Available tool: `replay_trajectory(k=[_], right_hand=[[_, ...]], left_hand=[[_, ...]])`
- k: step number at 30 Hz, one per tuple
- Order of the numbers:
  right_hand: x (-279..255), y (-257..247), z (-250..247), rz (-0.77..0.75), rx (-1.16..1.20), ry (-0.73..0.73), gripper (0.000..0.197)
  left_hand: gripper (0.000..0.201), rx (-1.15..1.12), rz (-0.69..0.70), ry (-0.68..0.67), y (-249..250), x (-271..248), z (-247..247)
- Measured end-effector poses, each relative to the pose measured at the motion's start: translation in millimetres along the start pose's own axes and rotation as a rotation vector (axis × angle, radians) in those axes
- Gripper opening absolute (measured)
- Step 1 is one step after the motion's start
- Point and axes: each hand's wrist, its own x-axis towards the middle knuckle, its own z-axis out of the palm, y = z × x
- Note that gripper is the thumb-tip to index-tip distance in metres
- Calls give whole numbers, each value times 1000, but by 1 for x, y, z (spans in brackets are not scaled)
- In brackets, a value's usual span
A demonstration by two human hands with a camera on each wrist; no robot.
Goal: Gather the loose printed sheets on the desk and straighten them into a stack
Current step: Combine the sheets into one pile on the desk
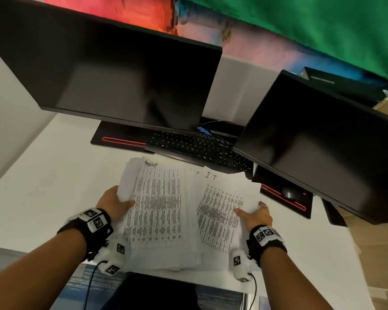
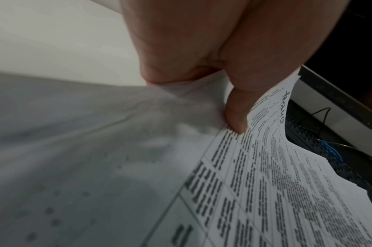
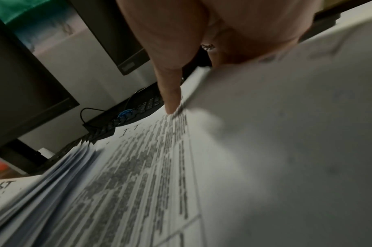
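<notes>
Lying across the lower middle of the head view, the printed sheets cover the near part of a white desk, fanned into two uneven bundles whose edges do not line up. The left bundle carries a handwritten heading above a printed table; the right bundle sits skewed, its top corner near the keyboard.

The left hand grips the left edge of the sheets, thumb on top of the print and the fingers curled under, with the paper edge bent upward there; the left wrist view shows the thumb pressed on the page. The right hand holds the right bundle at its right edge: the thumb lies flat on the printed face, and in the right wrist view the paper passes between that thumb and the fingers behind it, which are mostly hidden.

Beyond the sheets, in the centre of the frame, a black keyboard lies partly beneath two dark, switched-off monitors, a large one at upper left and a second at right. Each stands on a black base with a red stripe, and a dark mouse rests on the right base. A blue cable shows behind the keyboard. Along the top of the frame the room has a red and pink painted wall and green cloth at upper right. A dark chair edge and blue-grey carpet fill the bottom.
</notes>
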Motion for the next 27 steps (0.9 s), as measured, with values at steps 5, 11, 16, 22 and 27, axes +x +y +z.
replay_trajectory(k=[5,11,16,22,27], right_hand=[[-3,-8,4,66,22,-24,85],[-8,-15,12,6,30,-13,82],[-6,-11,12,47,283,-143,69],[-35,-23,-3,-68,371,-174,31],[-83,-81,-69,-454,170,193,35]], left_hand=[[36,-10,1,0,1,-4,-1],[38,-3,-3,3,-2,-4,-1],[40,-13,-23,-3,-5,-3,-1],[40,-25,-32,-1,-6,-3,-4],[39,-31,-39,-14,-9,3,-8]])
